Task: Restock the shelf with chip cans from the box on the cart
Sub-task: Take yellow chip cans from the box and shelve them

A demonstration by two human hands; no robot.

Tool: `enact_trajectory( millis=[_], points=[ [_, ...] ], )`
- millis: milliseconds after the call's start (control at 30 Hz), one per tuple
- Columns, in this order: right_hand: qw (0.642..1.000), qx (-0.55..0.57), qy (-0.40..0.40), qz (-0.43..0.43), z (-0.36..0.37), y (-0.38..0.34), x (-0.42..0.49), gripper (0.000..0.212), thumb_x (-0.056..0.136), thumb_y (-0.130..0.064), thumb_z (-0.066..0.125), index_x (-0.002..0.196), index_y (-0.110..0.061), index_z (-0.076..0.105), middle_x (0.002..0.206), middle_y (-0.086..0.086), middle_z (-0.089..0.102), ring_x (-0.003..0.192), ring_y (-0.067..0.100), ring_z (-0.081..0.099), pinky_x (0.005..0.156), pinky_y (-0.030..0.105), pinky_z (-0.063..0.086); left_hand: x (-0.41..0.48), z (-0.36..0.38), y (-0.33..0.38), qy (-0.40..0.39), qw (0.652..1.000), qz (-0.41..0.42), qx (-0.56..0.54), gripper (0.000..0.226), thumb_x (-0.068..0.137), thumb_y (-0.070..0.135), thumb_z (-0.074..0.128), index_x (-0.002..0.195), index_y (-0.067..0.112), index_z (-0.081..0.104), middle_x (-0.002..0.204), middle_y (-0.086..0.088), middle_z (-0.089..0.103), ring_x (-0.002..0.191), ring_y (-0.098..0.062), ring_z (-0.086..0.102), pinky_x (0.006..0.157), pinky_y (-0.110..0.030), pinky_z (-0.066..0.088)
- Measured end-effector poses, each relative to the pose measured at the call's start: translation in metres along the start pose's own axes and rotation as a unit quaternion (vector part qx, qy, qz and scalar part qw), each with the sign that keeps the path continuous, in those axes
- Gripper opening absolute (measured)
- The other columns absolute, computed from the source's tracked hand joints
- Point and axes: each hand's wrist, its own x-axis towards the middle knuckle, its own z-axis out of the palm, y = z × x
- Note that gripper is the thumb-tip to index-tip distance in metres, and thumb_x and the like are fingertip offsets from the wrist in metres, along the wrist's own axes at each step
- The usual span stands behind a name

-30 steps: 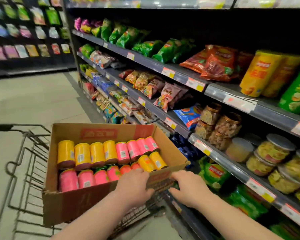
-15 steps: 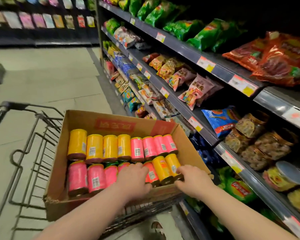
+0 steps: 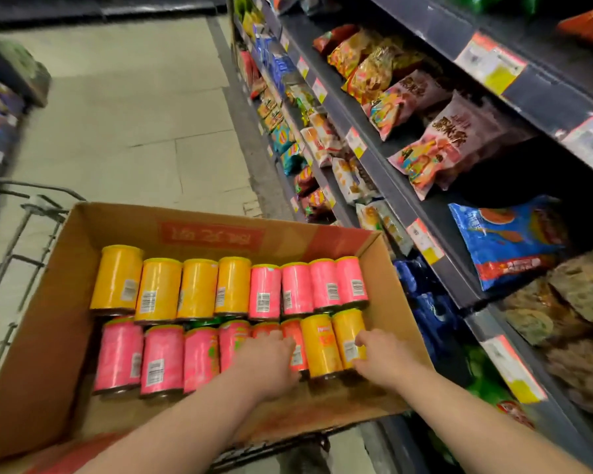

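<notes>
An open cardboard box (image 3: pixel 65 302) sits on the wire cart (image 3: pixel 31 213) and holds two rows of chip cans lying on their sides. The far row runs from yellow cans (image 3: pixel 158 289) to pink cans (image 3: pixel 298 289). The near row is mostly pink cans (image 3: pixel 161 360), with two yellow ones at its right end. My left hand (image 3: pixel 267 360) curls over a pink can (image 3: pixel 297 336) in the near row. My right hand (image 3: pixel 380 357) grips the rightmost yellow can (image 3: pixel 348 330), thumb on its face. Both cans still lie in the box.
Dark shelves (image 3: pixel 391 186) packed with snack bags rise close on the right, with a blue bag (image 3: pixel 507 241) near the box's far corner. The tiled aisle floor (image 3: pixel 134 114) stretches ahead. More racks stand at the far left.
My view has tilted down and closer onto the box. Both hands moved from the box's near edge onto cans in the near row, the right hand closing round the end yellow can.
</notes>
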Motion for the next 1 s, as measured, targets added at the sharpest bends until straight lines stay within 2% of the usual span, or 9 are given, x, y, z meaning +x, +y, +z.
enact_trajectory(
  millis=[200,367,433,500,633,800,900,1000],
  points=[
    [0.998,0.032,-0.048,0.004,0.016,0.022,0.053,0.046,0.087,-0.033,0.053,0.131,-0.019,0.046,0.131,0.007,0.047,0.118,0.029,0.051,0.092,0.037,0.046,0.042,0.013,0.008,-0.055,0.998,-0.028,-0.025,0.055,0.087,0.045,0.054,0.133,0.018,0.041,0.129,-0.008,0.048,0.12,-0.03,0.05,0.093,-0.04,0.044],
    [0.987,0.135,-0.077,0.036,0.034,0.033,0.082,0.046,0.08,-0.031,0.058,0.122,-0.018,0.044,0.123,0.01,0.052,0.113,0.031,0.056,0.091,0.038,0.048,0.068,0.032,0.016,-0.098,0.99,-0.048,-0.089,0.068,0.087,0.045,0.056,0.141,0.015,0.03,0.133,-0.011,0.045,0.121,-0.031,0.049,0.095,-0.038,0.044],
    [0.978,0.186,-0.079,0.051,0.041,0.037,0.091,0.055,0.078,-0.032,0.061,0.127,-0.02,0.04,0.125,0.009,0.053,0.113,0.03,0.056,0.091,0.038,0.048,0.077,0.038,0.019,-0.111,0.98,-0.076,-0.144,0.073,0.085,0.045,0.06,0.143,0.015,0.027,0.134,-0.012,0.045,0.122,-0.031,0.049,0.096,-0.038,0.043],
    [0.967,0.233,-0.08,0.071,0.045,0.04,0.098,0.066,0.079,-0.034,0.065,0.135,-0.02,0.033,0.127,0.009,0.052,0.115,0.03,0.055,0.093,0.038,0.046,0.088,0.042,0.022,-0.115,0.967,-0.113,-0.2,0.076,0.083,0.045,0.063,0.143,0.014,0.027,0.134,-0.013,0.047,0.122,-0.03,0.049,0.096,-0.036,0.042],
    [0.95,0.287,-0.079,0.094,0.055,0.044,0.109,0.077,0.077,-0.038,0.071,0.139,-0.016,0.031,0.13,0.01,0.054,0.116,0.029,0.055,0.095,0.038,0.046,0.105,0.049,0.025,-0.119,0.925,-0.18,-0.314,0.065,0.082,0.042,0.067,0.134,0.012,0.039,0.131,-0.011,0.055,0.119,-0.027,0.054,0.091,-0.03,0.043],
    [0.936,0.323,-0.093,0.108,0.072,0.044,0.111,0.095,0.071,-0.041,0.078,0.143,-0.013,0.023,0.134,0.011,0.052,0.119,0.029,0.053,0.095,0.036,0.045,0.116,0.061,0.038,-0.113,0.862,-0.259,-0.421,0.071,0.08,0.042,0.071,0.135,0.012,0.038,0.131,-0.008,0.056,0.117,-0.024,0.056,0.083,-0.023,0.041],
    [0.93,0.335,-0.083,0.126,0.078,0.043,0.113,0.099,0.068,-0.043,0.08,0.144,-0.015,0.023,0.137,0.01,0.047,0.122,0.028,0.05,0.099,0.035,0.043,0.117,0.062,0.045,-0.091,0.845,-0.28,-0.446,0.073,0.079,0.041,0.074,0.134,0.011,0.037,0.13,-0.008,0.056,0.117,-0.024,0.055,0.08,-0.021,0.037],
    [0.927,0.342,-0.087,0.128,0.079,0.042,0.113,0.099,0.069,-0.041,0.079,0.146,-0.017,0.021,0.137,0.009,0.046,0.122,0.028,0.05,0.099,0.035,0.043,0.116,0.064,0.047,-0.08,0.833,-0.287,-0.467,0.071,0.077,0.037,0.076,0.132,0.011,0.038,0.126,-0.008,0.056,0.113,-0.023,0.057,0.082,-0.023,0.042]
  ],
)
